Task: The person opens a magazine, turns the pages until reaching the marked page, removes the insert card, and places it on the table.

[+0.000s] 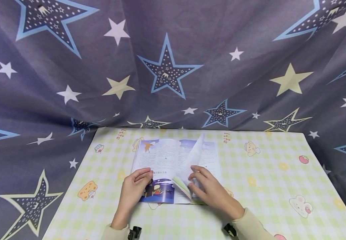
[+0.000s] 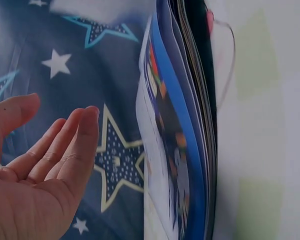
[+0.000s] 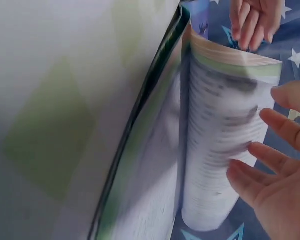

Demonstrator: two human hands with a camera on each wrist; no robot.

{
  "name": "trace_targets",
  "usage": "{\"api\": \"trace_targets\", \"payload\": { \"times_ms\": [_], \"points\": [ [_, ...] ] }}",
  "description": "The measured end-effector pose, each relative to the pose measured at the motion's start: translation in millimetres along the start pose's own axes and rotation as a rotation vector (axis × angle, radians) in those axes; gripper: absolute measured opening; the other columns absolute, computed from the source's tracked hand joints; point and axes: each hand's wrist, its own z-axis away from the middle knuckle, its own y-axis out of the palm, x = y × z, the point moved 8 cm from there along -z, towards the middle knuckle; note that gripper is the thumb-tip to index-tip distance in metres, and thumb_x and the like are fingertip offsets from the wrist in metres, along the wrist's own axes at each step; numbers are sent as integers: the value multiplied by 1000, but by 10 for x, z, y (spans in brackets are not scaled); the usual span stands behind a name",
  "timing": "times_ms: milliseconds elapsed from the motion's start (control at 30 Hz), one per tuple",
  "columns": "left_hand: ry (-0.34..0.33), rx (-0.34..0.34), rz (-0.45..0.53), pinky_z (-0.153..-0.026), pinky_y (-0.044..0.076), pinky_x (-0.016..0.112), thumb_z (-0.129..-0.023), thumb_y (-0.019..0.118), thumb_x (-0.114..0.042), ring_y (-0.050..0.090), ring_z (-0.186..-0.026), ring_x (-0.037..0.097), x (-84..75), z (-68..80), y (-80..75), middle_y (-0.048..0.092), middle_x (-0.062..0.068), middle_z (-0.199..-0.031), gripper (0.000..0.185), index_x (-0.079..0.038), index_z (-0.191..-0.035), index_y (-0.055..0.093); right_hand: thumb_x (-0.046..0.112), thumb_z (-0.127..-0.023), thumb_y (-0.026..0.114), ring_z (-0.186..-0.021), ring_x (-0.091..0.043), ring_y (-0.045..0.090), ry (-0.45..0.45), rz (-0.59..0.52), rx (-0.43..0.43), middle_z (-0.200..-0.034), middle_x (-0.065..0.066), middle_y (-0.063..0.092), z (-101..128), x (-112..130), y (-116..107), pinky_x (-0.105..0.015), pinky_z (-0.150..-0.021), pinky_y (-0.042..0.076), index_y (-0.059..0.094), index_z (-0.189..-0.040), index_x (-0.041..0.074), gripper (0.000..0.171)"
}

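Observation:
An open illustrated book (image 1: 164, 151) lies on the table, with printed text and a dark blue picture (image 1: 165, 196) at the bottom of its left page. One leaf (image 1: 193, 158) stands lifted and curved over the right side. My right hand (image 1: 211, 191) is at this leaf, its fingers spread and the fingertips against the printed side in the right wrist view. Over the lower left page is my left hand (image 1: 133, 187), fingers loosely bent with nothing between them. In the left wrist view, the thumb and fingers of the left hand (image 2: 50, 165) stand apart beside the book's edge (image 2: 190, 125).
A pale green checked cloth (image 1: 269, 186) with cartoon prints covers the table. Behind it hangs a dark curtain (image 1: 209, 40) patterned with stars. Black straps (image 1: 135, 232) show at the wrists, by the light sleeves (image 1: 251, 226).

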Motion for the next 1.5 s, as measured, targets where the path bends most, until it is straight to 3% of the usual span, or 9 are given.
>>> {"api": "trace_targets", "payload": {
  "times_ms": [167, 367, 567, 700, 900, 1133, 1300, 1500],
  "points": [
    [9, 59, 44, -82, 59, 30, -94, 73, -14, 71, -99, 27, -15, 23, 216, 71, 22, -111, 37, 10, -120, 65, 16, -95, 71, -136, -35, 43, -27, -36, 14, -143, -18, 49, -17, 80, 95, -51, -107, 44, 65, -104, 14, 11],
    [-8, 123, 45, -77, 60, 28, -90, 77, -15, 73, -90, 24, 20, 44, 433, 73, 16, -101, 36, 6, -118, 68, 14, -94, 70, -138, -38, 41, -45, -63, 4, -143, -19, 48, -54, 130, 161, -52, -111, 38, 65, -103, 13, 11],
    [-15, 128, 27, -72, 61, 29, -88, 75, -5, 74, -84, 25, 45, 38, 492, 74, 16, -96, 31, 6, -116, 68, 15, -96, 69, -137, -32, 43, -40, -74, 19, -143, -19, 48, -85, 142, 169, -50, -109, 41, 64, -106, 13, 12],
    [-9, 70, -54, -69, 60, 25, -88, 76, -6, 74, -79, 20, 68, 22, 360, 75, 11, -91, 27, 2, -114, 71, 18, -96, 69, -134, -30, 46, -29, -75, 31, -143, -17, 48, -76, 116, 178, -47, -107, 44, 61, -113, 11, 20],
    [-22, -54, -133, -69, 59, 23, -89, 76, -7, 73, -78, 16, 99, 19, -61, 75, 10, -90, 25, -2, -113, 73, 19, -92, 75, -127, -27, 53, -42, -61, 54, -138, -14, 52, -44, 88, 185, -42, -101, 49, 58, -110, 11, 26],
    [-85, -129, -169, -70, 60, 24, -91, 74, -8, 73, -80, 13, 147, 67, -456, 75, 12, -95, 29, -1, -118, 70, 36, -83, 82, -138, -38, 39, -26, 100, 261, -147, -19, 44, 37, 19, 345, -52, -111, 38, 57, -132, 13, 60],
    [-104, -171, -228, -70, 58, 20, -92, 73, -10, 72, -82, 7, 169, 104, -612, 75, 10, -96, 28, -2, -118, 71, 40, -82, 82, -142, -42, 31, 0, 161, 387, -153, -18, 39, 101, -30, 439, -54, -115, 31, 53, -141, 12, 71],
    [-113, -195, -190, -72, 60, 23, -91, 72, -6, 73, -82, 9, 199, 139, -696, 75, 14, -96, 28, 0, -118, 70, 37, -86, 80, -140, -39, 37, -17, 182, 434, -150, -17, 43, 124, -34, 462, -52, -114, 33, 55, -139, 11, 64]
  ]
}}
